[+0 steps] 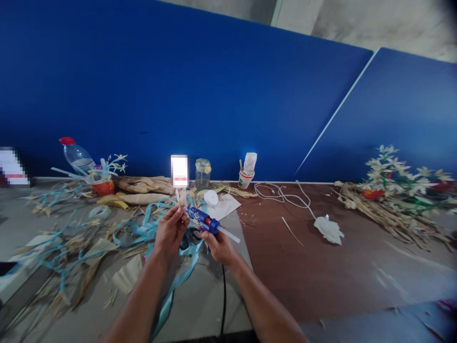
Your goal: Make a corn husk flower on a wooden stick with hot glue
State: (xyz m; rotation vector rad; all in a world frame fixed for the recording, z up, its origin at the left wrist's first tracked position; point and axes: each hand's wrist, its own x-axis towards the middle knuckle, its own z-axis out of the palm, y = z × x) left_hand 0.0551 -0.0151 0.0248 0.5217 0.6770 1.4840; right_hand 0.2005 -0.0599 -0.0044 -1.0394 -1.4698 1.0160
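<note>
Though messy — tabletop [278,271], blue partition [178,85].

Left hand [172,229] partly hiding pale piece [181,197], glue gun [198,217] partly covering scissors [184,244], black cable [224,300] running off lower edge, 2 pixelated patches [179,170] obscuring detail

Dim scene, one blazing patch

Light is muted, shadows soft. Pale glare streaks the desk [278,281] toward its front right corner; by the right edge, white flowers [387,164] smear. A pixelated patch [179,170] burns white at the back edge.
</note>
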